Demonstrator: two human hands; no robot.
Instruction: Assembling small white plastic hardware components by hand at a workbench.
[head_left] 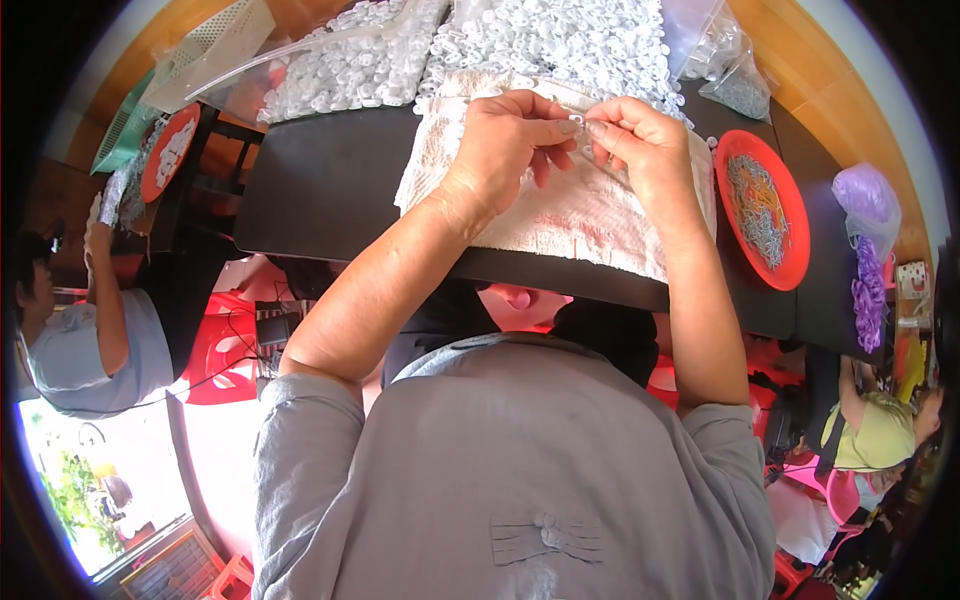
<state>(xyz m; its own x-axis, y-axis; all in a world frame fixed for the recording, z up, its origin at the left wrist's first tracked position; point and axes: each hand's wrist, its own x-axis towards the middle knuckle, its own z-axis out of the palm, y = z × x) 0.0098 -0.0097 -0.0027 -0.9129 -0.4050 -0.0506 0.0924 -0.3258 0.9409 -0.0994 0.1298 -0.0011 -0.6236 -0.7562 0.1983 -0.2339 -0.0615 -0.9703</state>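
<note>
Over a pale cream towel [590,225] on the dark table, my two hands meet fingertip to fingertip. My left hand [508,140] is closed, thumb and forefinger pinching a small whitish plastic piece [577,119]. Its exact kind is too small to make out. Right beside it, my right hand [645,142] is closed in a pinch, and what its fingertips hold is hidden. Just beyond the hands lies a large heap of small white plastic pieces [550,45], reaching the towel's far edge.
To the right, a red plate [792,268] holds thin metal and orange bits. Clear bags [738,88] lie behind it, purple bundles [868,290] at far right. Another person [100,340] works at left by a red plate [152,182]; another person [875,430] is at lower right.
</note>
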